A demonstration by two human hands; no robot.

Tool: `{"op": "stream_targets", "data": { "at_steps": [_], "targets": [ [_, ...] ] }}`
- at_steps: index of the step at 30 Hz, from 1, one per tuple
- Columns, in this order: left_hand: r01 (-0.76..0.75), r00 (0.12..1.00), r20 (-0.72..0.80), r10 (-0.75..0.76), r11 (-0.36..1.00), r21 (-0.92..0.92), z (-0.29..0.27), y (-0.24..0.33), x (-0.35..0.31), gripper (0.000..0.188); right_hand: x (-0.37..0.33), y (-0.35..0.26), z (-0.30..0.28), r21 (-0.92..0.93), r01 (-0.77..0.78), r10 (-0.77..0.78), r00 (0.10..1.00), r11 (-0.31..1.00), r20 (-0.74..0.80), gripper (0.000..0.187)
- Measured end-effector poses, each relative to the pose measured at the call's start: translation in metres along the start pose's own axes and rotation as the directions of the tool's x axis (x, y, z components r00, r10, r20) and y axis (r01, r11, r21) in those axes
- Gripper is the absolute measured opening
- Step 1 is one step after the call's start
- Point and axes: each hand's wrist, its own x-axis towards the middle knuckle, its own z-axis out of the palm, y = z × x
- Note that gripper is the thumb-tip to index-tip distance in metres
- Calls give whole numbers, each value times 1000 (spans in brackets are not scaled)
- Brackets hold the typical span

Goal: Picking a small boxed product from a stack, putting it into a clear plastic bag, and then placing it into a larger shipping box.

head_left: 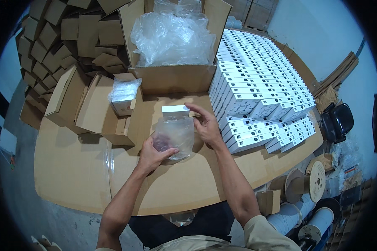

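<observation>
Over the middle of the cardboard-covered table, my left hand (151, 155) is closed on a clear plastic bag (181, 134), its thumb across the lower part and its fingers behind the film. My right hand (206, 126) grips a flat white box (174, 109) at its right end, by the upper edge of the bag. The box's narrow side faces up; whether its lower part is in the bag I cannot tell. To the left stands an open brown carton (97, 102) with plastic-wrapped white boxes (125, 95) inside.
Behind my hands, a large open carton (171, 75) holds loose clear bags (171, 39). Rows of stacked white boxes (255, 83) fill the table's right side. Folded brown cartons (79, 35) pile up at the far left. Cable spools (317, 180) stand on the floor at the right.
</observation>
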Motion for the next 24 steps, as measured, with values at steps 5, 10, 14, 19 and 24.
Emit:
{"op": "stream_targets", "data": {
  "at_steps": [5, 10, 14, 19, 24],
  "targets": [
    [-26, 1000, -13, 25, 999, -37, 2, -1, 2, 64, 4, 6, 7, -25, 25, -26, 1000, 999, -8, 43],
    [-67, 998, -2, 67, 998, -5, 3, -3, 3, 71, 9, 17, 8, 51, 76, -70, 992, 996, -106, 40],
    [-57, 998, -1, 57, 998, -35, 1, -4, 4, 71, 11, 15, 7, 152, 139, -107, 974, 979, -201, 37],
    [6, 996, 83, -7, 1000, 18, -5, 1, 4, 66, 9, 2, 11, 437, 18, 103, 963, 899, -250, 31],
    [45, 996, 74, -48, 998, 36, -8, 0, 5, 57, 6, 5, 8, 646, -1, 178, 962, 763, -209, 22]
  ]
}}
